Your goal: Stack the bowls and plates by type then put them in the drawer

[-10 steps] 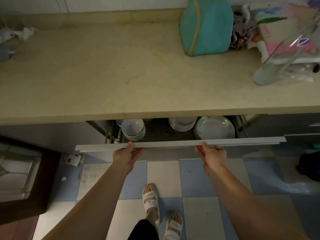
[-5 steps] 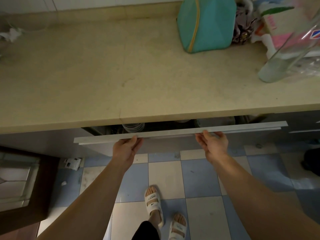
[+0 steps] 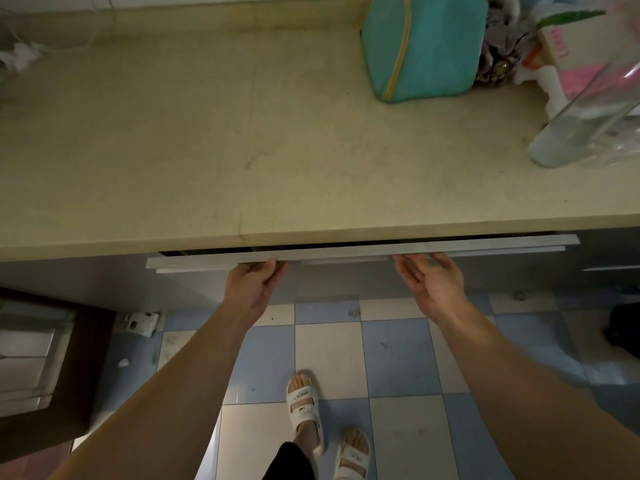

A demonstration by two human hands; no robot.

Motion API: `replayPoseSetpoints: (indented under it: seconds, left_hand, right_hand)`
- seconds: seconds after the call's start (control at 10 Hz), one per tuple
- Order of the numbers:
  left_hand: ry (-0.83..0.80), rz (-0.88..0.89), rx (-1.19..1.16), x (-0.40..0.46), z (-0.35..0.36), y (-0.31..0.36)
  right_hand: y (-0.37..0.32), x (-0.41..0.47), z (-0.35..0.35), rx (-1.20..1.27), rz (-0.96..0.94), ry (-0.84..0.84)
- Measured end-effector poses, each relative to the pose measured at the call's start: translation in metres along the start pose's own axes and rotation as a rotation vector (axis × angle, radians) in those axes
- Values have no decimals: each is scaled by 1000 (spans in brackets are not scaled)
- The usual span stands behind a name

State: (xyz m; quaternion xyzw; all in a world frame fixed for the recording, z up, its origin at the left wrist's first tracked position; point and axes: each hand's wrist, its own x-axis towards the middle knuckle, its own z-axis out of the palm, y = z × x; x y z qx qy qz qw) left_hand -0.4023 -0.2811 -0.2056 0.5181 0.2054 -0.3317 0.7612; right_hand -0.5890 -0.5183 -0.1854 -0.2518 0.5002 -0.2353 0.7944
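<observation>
Drawer [image 3: 346, 253] nearly shut under the desk [image 3: 242, 140]; only a thin dark slit shows between its front panel and the desk edge. Bowls and plates not visible now, presumably inside the drawer, hidden by the desk.

Left hand [image 3: 251, 287]: fingers [image 3: 273, 268] loosely bent, tips at the lower lip of the drawer front, thumb alongside; touching, not gripping. Right hand [image 3: 433, 284]: fingers [image 3: 412, 263] nearly straight, tips against the same lip, holding nothing.

Step in hand, as judged: closing the drawer. To do it well:
- push evenly with both hands so the front goes in square, not skewed
- slow at the end, so the crockery inside does not rattle or slide
- keep fingertips below the lip, out of the slit above them.

Bag [image 3: 422, 46] and glass bottle [image 3: 585, 123] sit far beyond the fingers.
</observation>
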Motion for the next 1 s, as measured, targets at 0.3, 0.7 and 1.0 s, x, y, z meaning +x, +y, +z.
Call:
replayPoseSetpoints:
  seconds: [0.3,0.7,1.0]
  left_hand:
    - [-54,-12,-41,9,8,8]
    - [-95,-19,-37,21,11,13]
    - [-47,-25,235,-21,-12,17]
  right_hand:
    - [-2,19,11,30,-14,14]
    - [-5,30,19,-27,-20,-54]
    - [-11,-19,-2,-270,6,-111]
